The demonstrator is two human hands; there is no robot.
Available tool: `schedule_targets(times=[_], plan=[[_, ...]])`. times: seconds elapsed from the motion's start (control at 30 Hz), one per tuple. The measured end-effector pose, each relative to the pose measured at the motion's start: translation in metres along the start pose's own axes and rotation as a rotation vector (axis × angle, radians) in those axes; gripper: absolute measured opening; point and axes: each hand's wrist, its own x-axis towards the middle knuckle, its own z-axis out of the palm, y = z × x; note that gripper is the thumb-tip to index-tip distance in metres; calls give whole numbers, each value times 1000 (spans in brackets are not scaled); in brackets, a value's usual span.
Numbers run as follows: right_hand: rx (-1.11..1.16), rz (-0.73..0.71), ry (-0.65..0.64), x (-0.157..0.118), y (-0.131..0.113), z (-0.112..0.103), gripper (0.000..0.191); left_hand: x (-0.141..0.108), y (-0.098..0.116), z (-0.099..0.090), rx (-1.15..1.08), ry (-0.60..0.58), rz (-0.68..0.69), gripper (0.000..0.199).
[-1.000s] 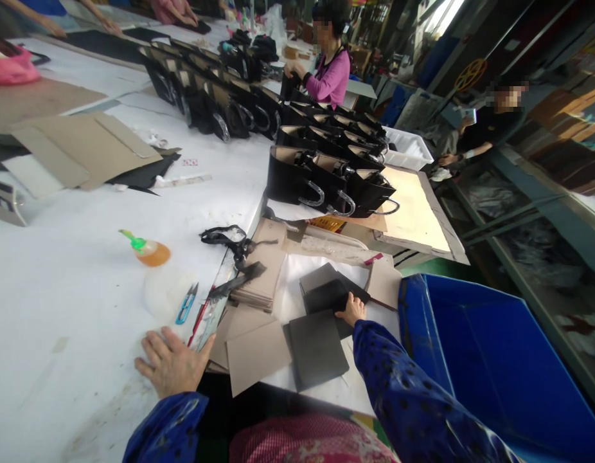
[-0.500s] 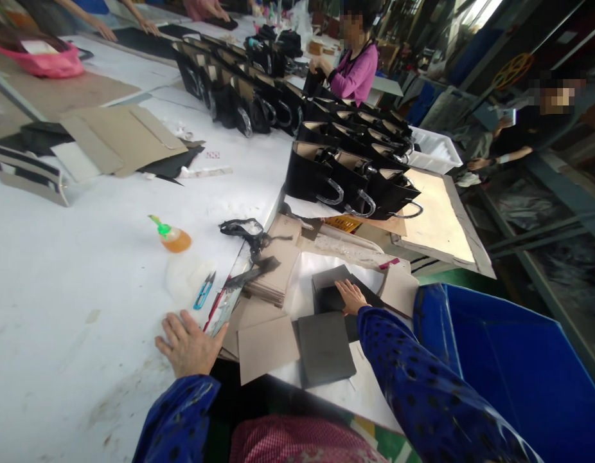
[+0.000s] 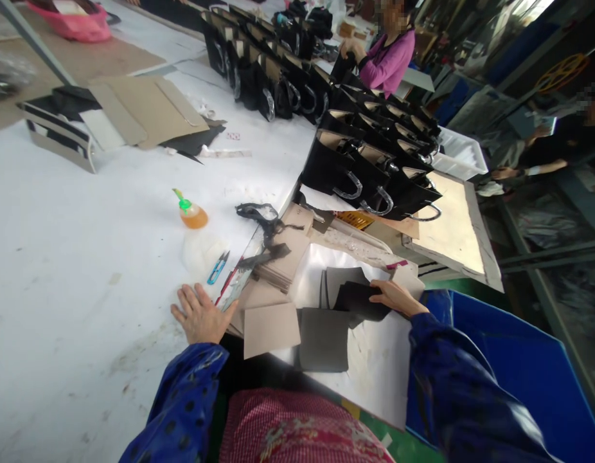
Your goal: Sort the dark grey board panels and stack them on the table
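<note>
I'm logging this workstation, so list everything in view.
Handbags: many, black, upper middle.
Bottle: one, amber with green top, on white table.
Snips: one, blue, near bottle.
Thin stick: one, red, beside snips.
Strips: several, black, at white table's edge.
Card pieces: several, beige, lower middle.
Panels: several, grey and black, right of card pieces.
Sheet pile: several, beige, white and black, upper left.
Bin: one, blue, lower right.
Tray: one, white, right of handbags.
Board: one, pale yellow, right.
Basket: one, pink, top left.
Co-workers: at least two, pink and black tops, upper right.
Left hand: one, blue-sleeved, flat on white table.
Right hand: one, blue-sleeved, touching a black panel.
</note>
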Motion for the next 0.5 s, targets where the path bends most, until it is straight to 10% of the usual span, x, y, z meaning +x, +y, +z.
schedule_targets(times=[0.1, 0.27, 0.37, 0.5], plan=[[22, -77, 40, -58, -15, 6, 39, 0, 0, -1, -6, -12, -5, 107], [154, -188, 49, -126, -54, 105, 53, 0, 2, -4, -24, -23, -11, 104], [180, -194, -64, -133, -64, 159, 54, 0, 1, -3, -24, -9, -2, 103], [224, -104, -98, -97, -50, 174, 34, -1, 0, -1, -17, 18, 25, 104]])
